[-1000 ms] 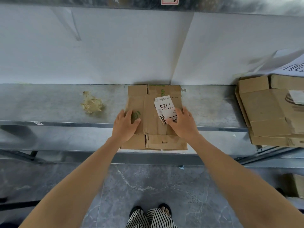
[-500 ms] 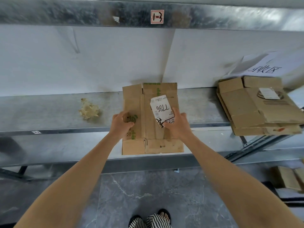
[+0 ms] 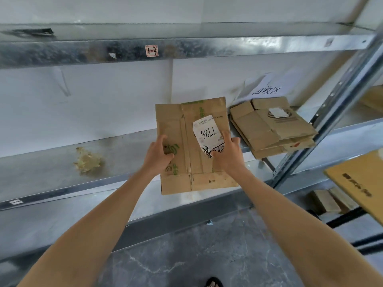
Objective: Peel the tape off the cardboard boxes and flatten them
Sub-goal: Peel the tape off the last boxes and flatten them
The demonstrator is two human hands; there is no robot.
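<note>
A flattened brown cardboard box (image 3: 187, 162) with green print and a white label reading 7786 is lifted off the metal shelf (image 3: 51, 179). My left hand (image 3: 158, 155) grips its left edge, thumb on the face. My right hand (image 3: 227, 155) grips its right edge, with the thumb on the label's lower corner. A crumpled wad of yellowish tape (image 3: 88, 160) lies on the shelf to the left.
A stack of flattened boxes (image 3: 271, 129) sits on the shelf at the right, below a white paper sign (image 3: 263, 90). A slanted metal upright (image 3: 331, 104) stands right of it. Another cardboard sheet (image 3: 360, 183) shows at the far right; small boxes lie below.
The flattened box has been lifted off the shelf and carried to the right, toward the stack. Both hands changed from pressing it flat to gripping its edges. The view swung right and up.
</note>
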